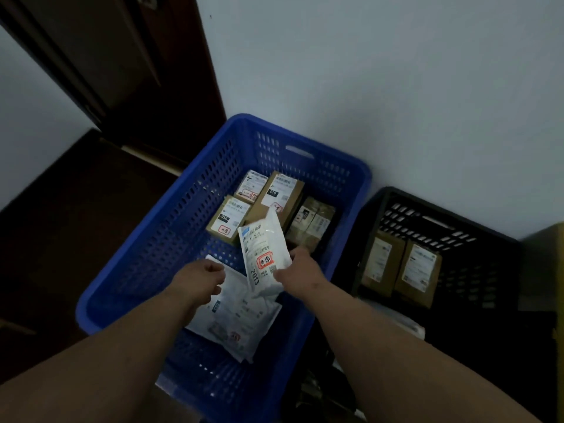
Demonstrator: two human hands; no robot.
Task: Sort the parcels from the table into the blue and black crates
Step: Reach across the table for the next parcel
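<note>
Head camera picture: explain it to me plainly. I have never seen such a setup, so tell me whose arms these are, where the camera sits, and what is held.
No machine here: a person wears one wide-angle camera on the head, looking down at their own bare arms. The right hand grips a white mailer bag above the blue crate. The left hand is curled, just over a flat white parcel lying in that crate; whether it grips anything is unclear. Brown boxes lie further in. The black crate on the right holds two brown parcels.
</note>
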